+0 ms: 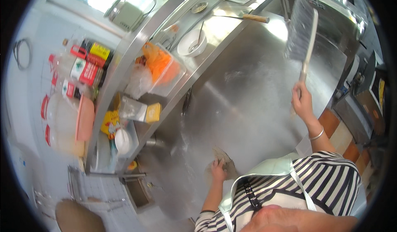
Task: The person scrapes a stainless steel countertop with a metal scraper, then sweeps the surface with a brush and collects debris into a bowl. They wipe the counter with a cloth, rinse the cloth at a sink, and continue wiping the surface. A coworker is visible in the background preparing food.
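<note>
My right hand (302,101) is closed around the handle of a long bench brush (310,41). Its grey bristles, blurred, face left, and the brush points away from me over the far right of the stainless steel worktable (248,95). Close to my body, my left hand (219,170) lies palm down on a crumpled grey-beige cloth (228,162) on the steel. Whether those fingers grip the cloth or only press it is unclear. Pale, whitish smears (235,73) mark parts of the tabletop.
Along the left runs a steel shelf (204,67) with a white bowl (192,42), an orange plastic bag (158,63) and a wooden-handled tool (256,18). Bottles (85,70) and red-lidded jars (60,114) stand beyond. Metal equipment (356,108) borders the right side above a tiled floor (338,129).
</note>
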The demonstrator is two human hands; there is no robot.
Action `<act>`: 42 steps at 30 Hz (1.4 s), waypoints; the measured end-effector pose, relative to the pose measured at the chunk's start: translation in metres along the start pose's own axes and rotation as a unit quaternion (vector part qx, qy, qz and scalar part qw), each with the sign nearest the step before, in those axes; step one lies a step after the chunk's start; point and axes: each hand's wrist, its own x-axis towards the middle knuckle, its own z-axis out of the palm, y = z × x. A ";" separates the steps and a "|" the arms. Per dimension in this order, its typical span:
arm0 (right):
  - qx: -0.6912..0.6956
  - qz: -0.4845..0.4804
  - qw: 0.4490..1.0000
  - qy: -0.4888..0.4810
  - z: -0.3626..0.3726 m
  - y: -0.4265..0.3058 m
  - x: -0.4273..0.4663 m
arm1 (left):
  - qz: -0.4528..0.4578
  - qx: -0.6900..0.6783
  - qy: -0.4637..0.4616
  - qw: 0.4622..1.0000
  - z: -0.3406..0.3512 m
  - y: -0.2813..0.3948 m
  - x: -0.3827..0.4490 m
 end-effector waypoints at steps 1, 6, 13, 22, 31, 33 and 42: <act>-0.031 -0.044 0.998 -0.014 0.003 -0.012 0.022 | -0.005 -0.002 0.020 1.000 0.002 0.002 -0.001; 0.068 -0.072 0.984 -0.147 0.070 -0.015 0.160 | -0.075 -0.062 0.139 0.986 0.015 0.012 -0.014; 0.105 -0.016 0.979 -0.177 0.180 -0.001 0.300 | -0.191 -0.254 0.337 0.886 0.003 0.038 -0.126; 0.168 0.071 0.712 -0.678 0.215 -0.084 -0.161 | -0.303 -0.695 0.388 0.524 -0.058 0.017 -0.267; 0.140 -0.082 0.459 -0.873 0.247 -0.276 -0.517 | -0.273 -0.751 0.417 0.434 -0.070 -0.081 -0.449; 0.083 -0.114 0.460 -0.877 0.263 -0.296 -0.553 | -0.253 -0.769 0.445 0.383 -0.070 -0.104 -0.477; 0.168 0.051 0.522 -0.835 0.443 -0.321 -0.558 | -0.226 -0.825 0.430 0.289 -0.066 -0.255 -0.520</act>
